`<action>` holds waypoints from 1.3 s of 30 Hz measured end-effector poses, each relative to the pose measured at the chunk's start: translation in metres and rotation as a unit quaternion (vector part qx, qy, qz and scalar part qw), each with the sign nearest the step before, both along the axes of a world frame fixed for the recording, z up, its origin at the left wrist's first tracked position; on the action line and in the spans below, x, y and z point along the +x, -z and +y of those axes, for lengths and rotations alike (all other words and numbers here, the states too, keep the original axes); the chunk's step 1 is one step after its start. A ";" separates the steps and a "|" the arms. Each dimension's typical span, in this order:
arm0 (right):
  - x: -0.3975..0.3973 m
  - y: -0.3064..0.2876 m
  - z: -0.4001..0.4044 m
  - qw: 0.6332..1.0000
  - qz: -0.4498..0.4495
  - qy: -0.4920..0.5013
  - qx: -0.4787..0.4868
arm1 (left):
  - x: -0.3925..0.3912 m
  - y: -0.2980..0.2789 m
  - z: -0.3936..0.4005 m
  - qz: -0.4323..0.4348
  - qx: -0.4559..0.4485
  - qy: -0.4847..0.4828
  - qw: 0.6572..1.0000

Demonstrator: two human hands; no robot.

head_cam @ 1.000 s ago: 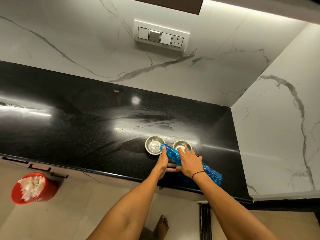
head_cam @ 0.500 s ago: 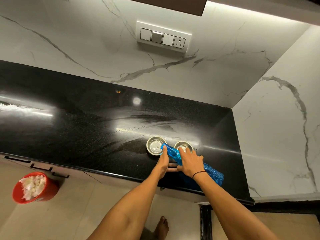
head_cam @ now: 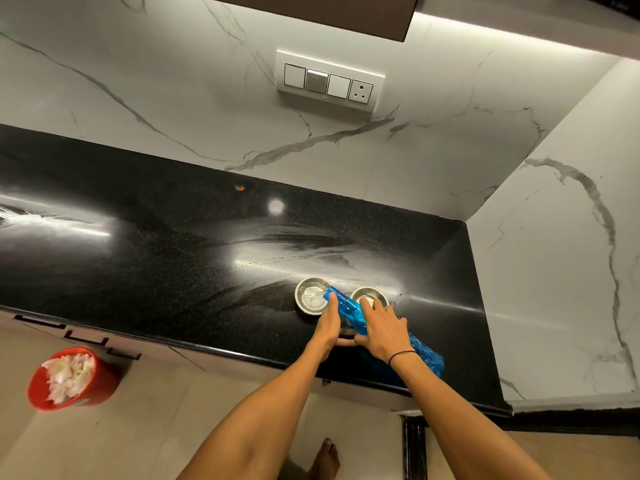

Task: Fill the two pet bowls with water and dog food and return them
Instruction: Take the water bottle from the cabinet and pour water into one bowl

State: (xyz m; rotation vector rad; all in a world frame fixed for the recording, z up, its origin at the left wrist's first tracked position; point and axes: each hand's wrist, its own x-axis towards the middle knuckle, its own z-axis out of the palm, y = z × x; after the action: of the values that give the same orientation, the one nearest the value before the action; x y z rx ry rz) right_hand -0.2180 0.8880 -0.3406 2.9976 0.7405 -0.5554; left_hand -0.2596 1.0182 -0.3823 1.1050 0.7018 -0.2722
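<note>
Two small steel pet bowls stand side by side on the black countertop. Water shows in the left bowl; the right bowl is partly hidden behind my fingers. A blue translucent water bottle lies tilted between my hands, its neck over the left bowl's rim and its base toward the counter's front edge. My left hand holds the bottle near the neck. My right hand, with a black band at the wrist, grips the bottle's middle from above.
A red bucket filled with white material stands on the floor at the lower left. White marble walls close the counter at the back and right, with a switch panel on the back wall. Drawer handles run under the counter edge.
Hardly anything differs; both hands stay on the tilted bottle over the left bowl. The view has shifted very slightly.
</note>
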 end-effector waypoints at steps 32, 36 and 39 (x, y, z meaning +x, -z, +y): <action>0.117 -0.055 -0.136 0.800 -0.098 0.389 0.446 | 0.132 -0.101 -0.090 -0.324 0.335 0.292 0.835; 0.187 -0.063 -0.135 0.789 -0.114 0.399 0.452 | 0.145 -0.092 -0.074 -0.290 0.366 0.321 0.824; 0.235 -0.055 -0.133 0.781 -0.103 0.416 0.455 | 0.157 -0.083 -0.057 -0.258 0.396 0.324 0.820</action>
State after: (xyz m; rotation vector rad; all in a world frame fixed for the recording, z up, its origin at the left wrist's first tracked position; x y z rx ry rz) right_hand 0.0168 0.7547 -0.2852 4.0889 -0.6281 0.3151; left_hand -0.1026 0.9614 -0.2993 2.1168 -0.1249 -0.2354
